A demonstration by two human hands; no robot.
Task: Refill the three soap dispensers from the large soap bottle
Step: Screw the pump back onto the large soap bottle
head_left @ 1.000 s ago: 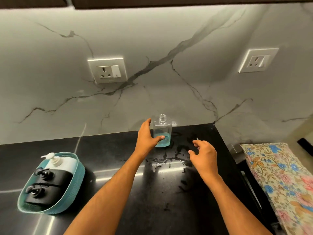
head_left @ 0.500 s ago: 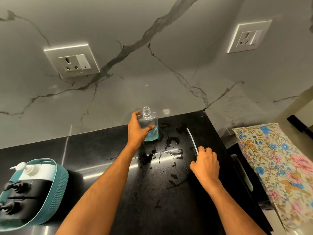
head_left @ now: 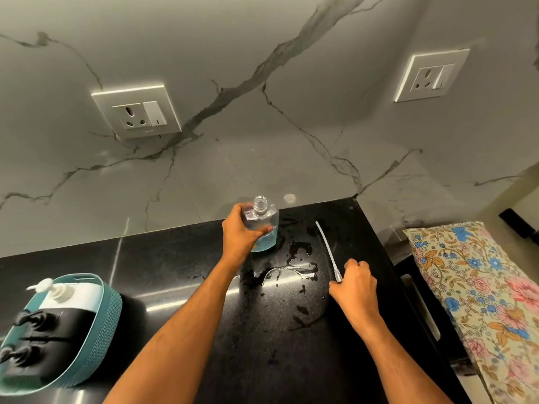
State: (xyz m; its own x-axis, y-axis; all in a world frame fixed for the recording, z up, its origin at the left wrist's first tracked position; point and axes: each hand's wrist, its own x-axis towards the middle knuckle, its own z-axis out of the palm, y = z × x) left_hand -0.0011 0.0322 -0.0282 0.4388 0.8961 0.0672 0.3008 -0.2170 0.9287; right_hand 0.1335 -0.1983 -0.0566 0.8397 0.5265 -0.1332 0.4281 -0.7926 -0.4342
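Holding the clear dispenser (head_left: 261,225) upright near the middle of the frame, my left hand (head_left: 240,233) wraps its fingers and thumb round the body while it stands on the black counter (head_left: 180,266), close to the marble wall. My right hand (head_left: 354,282), lower right of centre, is curled round the base of the pump tube (head_left: 328,249), which points up and away from me; the pump head itself is hidden inside my fist.

I judge this to be the recapping step: the neck is open, and the tube has to go back in. That calls for lifting the tube, lining its tip over the narrow mouth and keeping the dispenser steady.

Blue soap fills only the lower part of the dispenser. Wet smears (head_left: 294,265) shine on the counter between my hands. At lower left, a teal basket (head_left: 100,325) holds three more pump bottles.
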